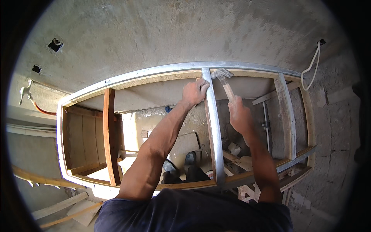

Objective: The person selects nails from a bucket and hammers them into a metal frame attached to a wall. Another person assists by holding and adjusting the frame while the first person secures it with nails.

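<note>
My right hand [240, 115] is wrapped round the wooden handle of a claw hammer [228, 89]. The hammer's grey, dusty head is up at the far rail, just right of the middle crosspiece. That crosspiece is a metal channel [215, 127] with wood along its left side. Against its far end, my left hand [194, 92] is closed, thumb and fingers pressed together. Whatever those fingers pinch is too small to make out. Both hands work over a long frame of timber lined with metal channel [154, 71], its far rail running along the wall.
A reddish wooden crosspiece [109, 135] spans the frame at left, a metal-faced one [286, 116] at right. My shoes [190, 158] show below through the opening. A white cable [317, 58] hangs from the wall, and a tap [26, 92] sticks out at left. Loose boards [62, 205] lie lower left.
</note>
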Motion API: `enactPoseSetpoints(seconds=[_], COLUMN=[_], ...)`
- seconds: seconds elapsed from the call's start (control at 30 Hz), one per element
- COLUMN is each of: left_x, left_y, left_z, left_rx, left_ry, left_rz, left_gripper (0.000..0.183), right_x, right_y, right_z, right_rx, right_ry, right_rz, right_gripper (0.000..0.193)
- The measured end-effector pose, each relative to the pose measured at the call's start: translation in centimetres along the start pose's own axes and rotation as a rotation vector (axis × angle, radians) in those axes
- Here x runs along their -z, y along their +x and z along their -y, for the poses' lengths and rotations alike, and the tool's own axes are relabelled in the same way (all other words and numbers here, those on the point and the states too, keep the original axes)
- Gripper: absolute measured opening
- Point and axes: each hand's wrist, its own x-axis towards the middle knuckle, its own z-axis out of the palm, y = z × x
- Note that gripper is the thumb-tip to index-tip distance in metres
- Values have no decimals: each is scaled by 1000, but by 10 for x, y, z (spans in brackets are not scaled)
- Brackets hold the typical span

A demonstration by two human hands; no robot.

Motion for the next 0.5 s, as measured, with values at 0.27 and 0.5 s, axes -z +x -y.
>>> enactPoseSetpoints(seconds=[0.27, 0.5], left_x=[18, 16], left_y=[16, 14], left_z=[16, 27], left_rx=[-75, -72], left_ry=[257, 358], left_rz=[92, 154], left_gripper=[37, 50], right_x=[-3, -2], right_y=[-6, -1], right_z=[7, 6], right_rx=[154, 157], right_ry=[-7, 98], right_rz=[-134, -211], right_gripper=[39, 38])
